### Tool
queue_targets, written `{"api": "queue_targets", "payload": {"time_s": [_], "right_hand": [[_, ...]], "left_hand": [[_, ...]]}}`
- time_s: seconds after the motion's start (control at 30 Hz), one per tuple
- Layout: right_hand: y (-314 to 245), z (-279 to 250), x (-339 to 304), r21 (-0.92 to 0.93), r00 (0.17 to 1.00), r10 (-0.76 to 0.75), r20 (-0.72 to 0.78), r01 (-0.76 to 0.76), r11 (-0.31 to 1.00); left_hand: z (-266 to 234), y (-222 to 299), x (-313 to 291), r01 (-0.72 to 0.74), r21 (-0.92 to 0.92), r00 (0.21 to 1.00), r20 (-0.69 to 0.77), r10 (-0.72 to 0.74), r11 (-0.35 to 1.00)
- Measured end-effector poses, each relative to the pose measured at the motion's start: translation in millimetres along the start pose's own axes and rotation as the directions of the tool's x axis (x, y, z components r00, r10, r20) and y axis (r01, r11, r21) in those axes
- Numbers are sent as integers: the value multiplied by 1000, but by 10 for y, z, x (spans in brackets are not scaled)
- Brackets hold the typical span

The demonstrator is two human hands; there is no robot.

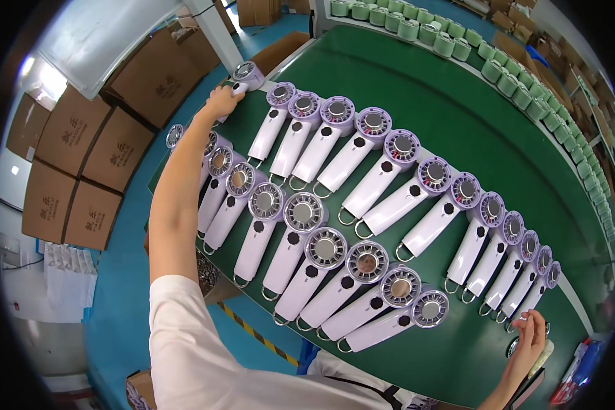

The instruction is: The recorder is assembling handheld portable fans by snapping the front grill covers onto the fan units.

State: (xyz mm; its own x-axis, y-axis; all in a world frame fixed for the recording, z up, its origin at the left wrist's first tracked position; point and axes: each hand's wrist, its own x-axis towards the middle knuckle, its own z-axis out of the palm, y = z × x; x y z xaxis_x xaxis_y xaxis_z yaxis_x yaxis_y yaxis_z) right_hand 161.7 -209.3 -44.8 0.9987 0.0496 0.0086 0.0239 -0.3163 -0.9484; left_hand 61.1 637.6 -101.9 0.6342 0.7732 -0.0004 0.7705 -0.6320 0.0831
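Two slanting rows of lilac handheld fans lie on the green tabletop [362, 55], a far row [400, 154] and a near row [301, 219]. Each has a round grilled head, a pale handle with a dark button, and most show a metal loop at the handle's end. At the far left end, my outstretched left hand [223, 102] is closed round the handle of another fan [248, 74], its head upright. My right hand [530, 340], fingers curled together, is beside the right end of the far row; what it pinches is unclear. A pale green object [545, 355] lies partly behind it.
Several pale green round parts [444, 44] line the table's far side. Brown cartons [72, 137] are stacked on the left. A yellow-black stripe [256, 333] crosses the blue floor. Red and blue packets [584, 365] sit at the right edge.
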Motion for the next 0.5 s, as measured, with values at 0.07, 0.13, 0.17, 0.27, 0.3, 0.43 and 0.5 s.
{"api": "queue_targets", "payload": {"time_s": [0.07, 0.13, 0.17, 0.27, 0.3, 0.43, 0.5], "right_hand": [[-1, 3, -37, 6, 1000, 9, 4, -9, 1000], [-24, 7, -90, -8, 1000, 8, 12, -8, 1000], [-7, -17, -114, -3, 1000, 12, 19, -12, 1000], [42, -87, -173, -11, 1000, 16, -2, -16, 1000], [37, -150, -182, -14, 1000, 15, 3, -15, 1000], [-97, -216, -242, -160, 989, 14, -145, -37, 986], [-113, -276, -157, -55, 990, -32, -135, 25, 998]], "left_hand": [[-20, -17, -71, -4, 22, 1000, 6, 4, 1000], [-51, -81, -150, -2, 43, 1000, 9, 1, 999], [-61, -138, -167, 15, 64, 999, 32, -17, 998], [-88, -73, -200, 37, 158, 998, -61, -28, 987], [-108, -76, -235, 36, 199, 994, -106, -16, 979], [-258, 433, -293, -310, 79, 928, -194, 320, 947], [-486, -162, -321, -361, -112, 917, -220, 331, 926]]}}
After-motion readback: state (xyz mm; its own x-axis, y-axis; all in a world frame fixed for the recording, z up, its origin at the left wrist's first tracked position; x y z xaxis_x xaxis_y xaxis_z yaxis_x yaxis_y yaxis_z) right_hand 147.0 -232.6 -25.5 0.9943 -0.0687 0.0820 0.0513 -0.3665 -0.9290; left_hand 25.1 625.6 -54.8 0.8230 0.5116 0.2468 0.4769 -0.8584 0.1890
